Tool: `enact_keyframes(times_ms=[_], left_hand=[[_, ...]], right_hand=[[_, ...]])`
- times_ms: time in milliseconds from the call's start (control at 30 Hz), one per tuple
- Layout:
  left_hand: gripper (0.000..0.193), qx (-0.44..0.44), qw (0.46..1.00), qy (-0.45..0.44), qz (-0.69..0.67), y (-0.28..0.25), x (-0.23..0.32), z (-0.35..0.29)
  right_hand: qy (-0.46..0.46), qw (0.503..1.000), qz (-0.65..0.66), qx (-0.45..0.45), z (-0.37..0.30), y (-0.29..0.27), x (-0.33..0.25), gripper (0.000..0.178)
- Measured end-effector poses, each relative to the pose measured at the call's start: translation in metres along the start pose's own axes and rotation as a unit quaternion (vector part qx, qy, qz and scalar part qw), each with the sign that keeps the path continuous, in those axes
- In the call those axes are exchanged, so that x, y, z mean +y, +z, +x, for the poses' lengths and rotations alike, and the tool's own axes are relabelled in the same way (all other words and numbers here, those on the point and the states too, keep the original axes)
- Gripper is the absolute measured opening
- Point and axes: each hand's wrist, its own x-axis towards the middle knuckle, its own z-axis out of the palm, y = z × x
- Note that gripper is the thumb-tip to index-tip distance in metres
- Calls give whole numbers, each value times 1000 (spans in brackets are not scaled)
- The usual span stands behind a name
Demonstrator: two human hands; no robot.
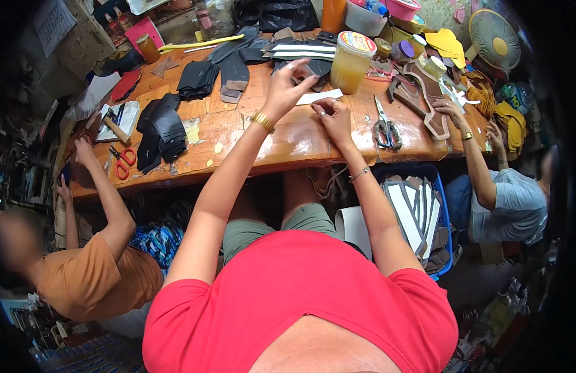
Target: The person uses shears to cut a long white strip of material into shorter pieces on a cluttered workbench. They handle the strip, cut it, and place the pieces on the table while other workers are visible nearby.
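My left hand (285, 93), with a gold watch at its wrist, is raised over the bench beside stacked dark pieces. Its thumb and fingers are spread apart and hold nothing that I can see. Just to the right, my right hand (334, 121) is low over the wood, its fingers pinched at the near edge of a short white strip (320, 96). Longer white strips (303, 48) lie on dark pieces (313, 65) beyond my left hand. A lidded clear tub of yellowish paste (349, 71) stands behind my right hand.
Scissors (385, 127) lie right of my right hand. Black stacks (160, 133), red-handled scissors (124, 163) and a hammer (116, 127) are to the left. A blue crate (448, 227) of strips stands below the bench. One person (92, 273) works at left, another (509, 202) at right.
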Motion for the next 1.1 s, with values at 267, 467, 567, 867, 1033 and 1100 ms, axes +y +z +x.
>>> enact_keyframes(times_ms=[267, 467, 567, 867, 1033, 1100], left_hand=[[122, 33, 999, 20, 14, 114, -28, 106], [103, 77, 995, -13, 64, 152, -8, 104], [104, 73, 994, -3, 83, 163, -12, 110], [117, -136, 967, 27, 216, 49, -88, 166], [126, -182, 891, -38, 415, 0, -111, 171], [118, -209, 885, -60, 412, -9, -118, 179]], right_hand=[[-32, 997, -8, -63, -3, 1, -6, 13], [3, 991, -104, -83, 5, -10, 9, 24], [-14, 996, -74, -54, 3, -4, 14, 24], [23, 995, -29, -91, 5, -4, 0, 10], [55, 995, 11, -81, 4, -3, 4, 10], [48, 996, -2, -81, 5, -4, -1, 10]])
